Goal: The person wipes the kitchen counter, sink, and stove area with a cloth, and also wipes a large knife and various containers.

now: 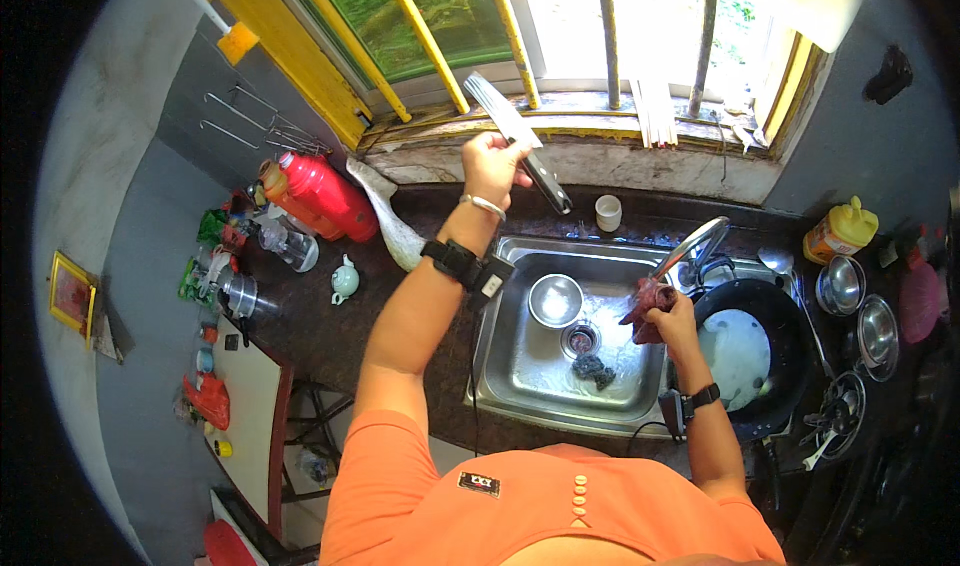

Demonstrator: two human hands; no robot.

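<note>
My left hand [493, 164] grips a kitchen knife [517, 134] near where blade and black handle meet, over the back of the counter beside the window. The blade points up and left. My right hand [675, 324] holds a bunched dark red cloth [649, 307] below the faucet [694, 245], at the right side of the stainless steel sink [491, 326]. Inside the sink lie a metal bowl [556, 300] and a dark scouring pad [592, 371] near the drain [581, 340]. Right of the basin, a black wok [787, 341] holds cloudy liquid.
A white cup [608, 213] stands behind the sink. Metal bowls [841, 284] and a yellow-capped bottle [840, 232] are at right. On the left are a red thermos [330, 194], a teapot [345, 281] and a glass jug [292, 247]. Window bars [510, 33] rise behind the knife.
</note>
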